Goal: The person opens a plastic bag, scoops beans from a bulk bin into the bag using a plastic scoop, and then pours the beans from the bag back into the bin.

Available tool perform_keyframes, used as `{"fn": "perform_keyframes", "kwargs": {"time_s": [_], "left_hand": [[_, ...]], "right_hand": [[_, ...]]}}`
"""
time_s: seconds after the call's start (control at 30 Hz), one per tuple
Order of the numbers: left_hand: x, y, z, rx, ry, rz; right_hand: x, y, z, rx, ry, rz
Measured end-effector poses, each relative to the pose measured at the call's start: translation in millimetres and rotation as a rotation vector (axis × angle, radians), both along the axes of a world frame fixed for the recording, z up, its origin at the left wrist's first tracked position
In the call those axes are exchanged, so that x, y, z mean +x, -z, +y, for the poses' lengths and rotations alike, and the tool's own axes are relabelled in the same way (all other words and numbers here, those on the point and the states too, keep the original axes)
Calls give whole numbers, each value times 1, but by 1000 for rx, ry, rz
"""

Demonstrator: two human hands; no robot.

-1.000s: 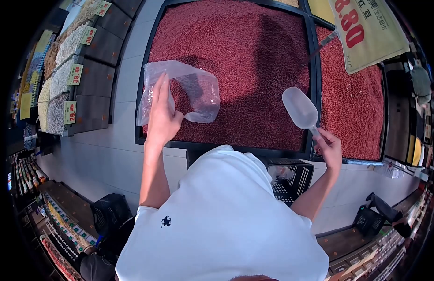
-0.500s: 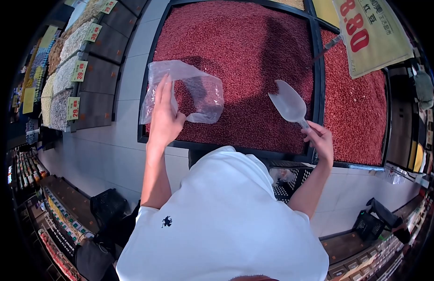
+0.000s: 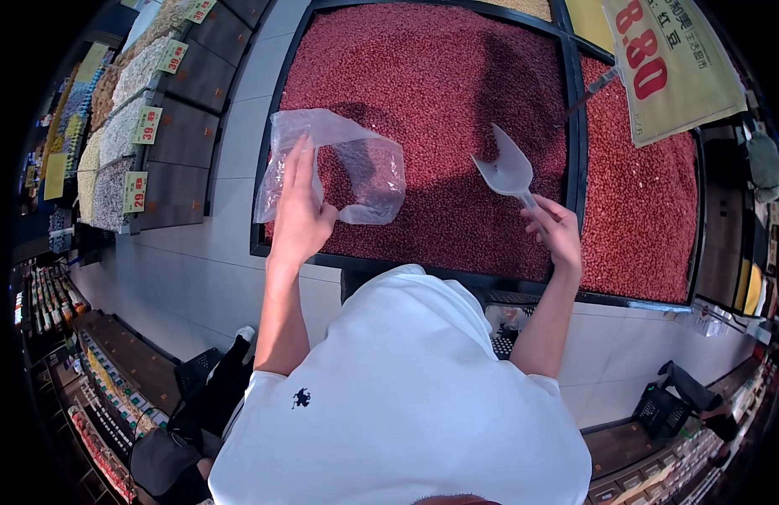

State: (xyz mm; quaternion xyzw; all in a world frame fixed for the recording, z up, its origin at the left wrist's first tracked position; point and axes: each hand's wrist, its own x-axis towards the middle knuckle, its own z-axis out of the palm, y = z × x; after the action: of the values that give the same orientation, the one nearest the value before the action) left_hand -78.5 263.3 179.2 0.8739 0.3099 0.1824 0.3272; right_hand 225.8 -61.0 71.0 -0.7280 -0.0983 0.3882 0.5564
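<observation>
My left hand (image 3: pixel 301 210) grips a clear plastic bag (image 3: pixel 379 172) at its side, and the bag's mouth gapes toward the right. In my right hand (image 3: pixel 558 233) is the handle of a translucent white scoop (image 3: pixel 507 166). The scoop's blade is tilted over the beans, and no beans can be made out in it. Both hands are above a wide black-framed bin of small red beans (image 3: pixel 389 76). Whether any beans lie inside the bag is hard to tell, since the red bed shows through it.
A second bin of lighter red beans (image 3: pixel 642 210) adjoins on the right, under a yellow price sign (image 3: pixel 675 71) on a stick. Shelves with price tags (image 3: pixel 148 124) line the left. A person in dark clothes (image 3: pixel 188 429) is at lower left. A black basket (image 3: pixel 663 408) stands lower right.
My right hand has moved the scoop a little left and up, and its blade has turned. The left hand and bag hold nearly still. The person at lower left has shifted.
</observation>
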Motion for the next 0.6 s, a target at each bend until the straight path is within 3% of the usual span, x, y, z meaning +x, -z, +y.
{"fn": "perform_keyframes", "kwargs": {"time_s": [0.6], "left_hand": [[0, 2, -1, 5, 9, 9]], "right_hand": [[7, 9, 69, 52, 25, -9]]}}
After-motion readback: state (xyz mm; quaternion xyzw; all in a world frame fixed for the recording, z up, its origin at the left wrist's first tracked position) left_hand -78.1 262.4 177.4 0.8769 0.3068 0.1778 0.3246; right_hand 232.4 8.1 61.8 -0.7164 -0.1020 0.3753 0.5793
